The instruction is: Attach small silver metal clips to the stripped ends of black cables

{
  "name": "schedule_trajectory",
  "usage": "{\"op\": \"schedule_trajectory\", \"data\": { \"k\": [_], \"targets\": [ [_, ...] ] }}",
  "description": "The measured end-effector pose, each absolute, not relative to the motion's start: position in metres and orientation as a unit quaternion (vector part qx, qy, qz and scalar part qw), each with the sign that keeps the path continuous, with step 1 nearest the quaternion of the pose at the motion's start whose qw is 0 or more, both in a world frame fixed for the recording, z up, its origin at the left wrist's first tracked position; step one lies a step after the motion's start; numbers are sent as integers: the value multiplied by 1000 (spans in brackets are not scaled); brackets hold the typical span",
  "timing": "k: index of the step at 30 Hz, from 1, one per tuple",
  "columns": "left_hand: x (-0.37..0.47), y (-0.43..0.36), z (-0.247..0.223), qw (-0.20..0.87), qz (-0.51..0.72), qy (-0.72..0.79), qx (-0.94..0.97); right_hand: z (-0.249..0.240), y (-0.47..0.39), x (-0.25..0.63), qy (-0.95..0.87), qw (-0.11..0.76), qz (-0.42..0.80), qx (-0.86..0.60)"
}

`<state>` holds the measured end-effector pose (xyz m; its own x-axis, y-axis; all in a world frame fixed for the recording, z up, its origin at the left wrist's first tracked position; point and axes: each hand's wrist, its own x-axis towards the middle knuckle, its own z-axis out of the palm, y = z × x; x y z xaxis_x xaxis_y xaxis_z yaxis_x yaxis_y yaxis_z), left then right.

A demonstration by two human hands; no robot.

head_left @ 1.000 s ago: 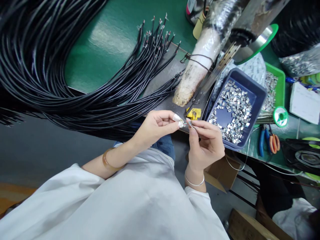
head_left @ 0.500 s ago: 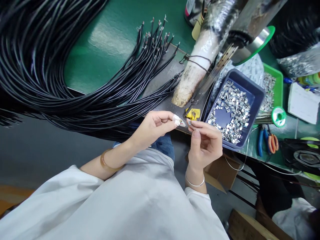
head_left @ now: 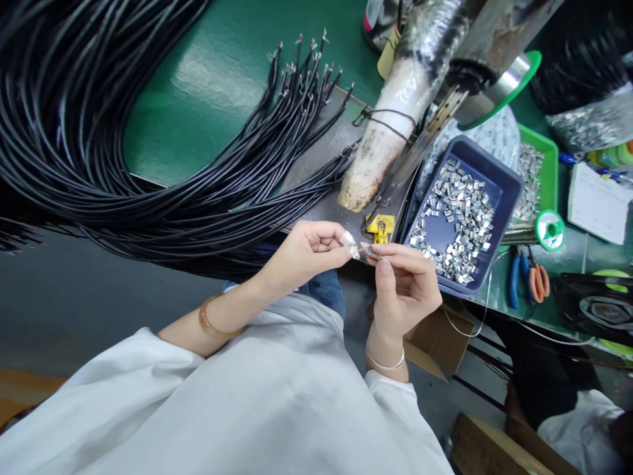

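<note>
My left hand (head_left: 311,254), white tape on a fingertip, is closed in a pinch on a cable end; only a small reddish wire tip shows past the fingers. Facing it, my right hand (head_left: 405,277) pinches a small silvery metal connector piece (head_left: 368,250). The wire tip and the metal piece meet or nearly meet; contact is too small to tell. Just behind the fingertips sits a yellow fixture (head_left: 380,225). Black cables (head_left: 237,178) with stripped ends lie to the left. A blue tray (head_left: 507,204) of small metal pieces stands at the right.
Above the fixture slants a plastic-wrapped tube (head_left: 380,132). Further right are a green tray (head_left: 551,171), a solder wire spool (head_left: 550,231), orange-handled pliers (head_left: 539,282) and a paper pad (head_left: 598,204). Under the table edge is a cardboard box (head_left: 438,343).
My right hand has moved slightly left, bringing the metal piece up to the wire tip at my left fingers. The gap between my hands has narrowed.
</note>
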<state>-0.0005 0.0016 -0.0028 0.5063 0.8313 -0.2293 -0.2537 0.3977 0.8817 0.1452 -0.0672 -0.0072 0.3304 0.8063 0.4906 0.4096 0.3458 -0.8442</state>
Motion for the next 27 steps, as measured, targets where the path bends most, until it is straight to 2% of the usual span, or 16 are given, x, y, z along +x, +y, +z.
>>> {"op": "schedule_trajectory", "data": {
  "k": [20,24,27],
  "targets": [
    [2,4,5,721,378,359,457,-3,-66,143,-480,616,278,-559],
    [2,3,4,723,380,359,452,-3,-66,141,-480,617,265,-564],
    [2,2,3,710,382,368,463,-7,-65,140,-490,640,195,-559]
  ]
}}
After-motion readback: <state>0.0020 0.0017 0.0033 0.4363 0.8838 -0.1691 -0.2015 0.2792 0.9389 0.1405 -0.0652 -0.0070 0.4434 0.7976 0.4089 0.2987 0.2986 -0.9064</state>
